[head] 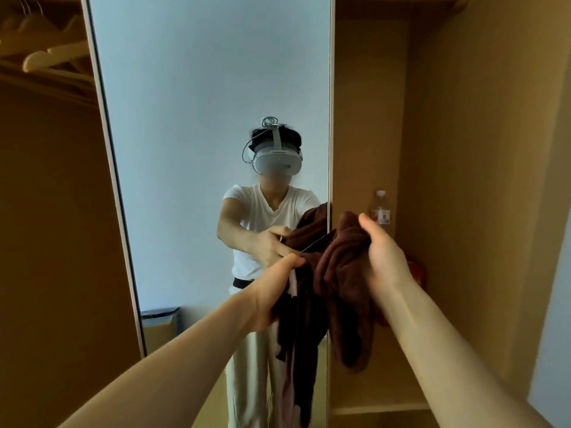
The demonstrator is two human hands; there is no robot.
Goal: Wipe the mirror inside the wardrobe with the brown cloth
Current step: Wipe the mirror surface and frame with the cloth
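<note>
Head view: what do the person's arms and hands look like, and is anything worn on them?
Both forearms are bare down to the wrists: no sleeves, gloves, watch or bracelet on the left hand or right hand. No rings show, though most fingers are hidden. The tall wardrobe mirror reflects the short sleeves of a white V-neck T-shirt, ending above the elbows.

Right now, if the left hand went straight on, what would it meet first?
Probably the mirror, near its right edge: the left hand, gripping the brown cloth, points at it. Depth unclear.
</note>
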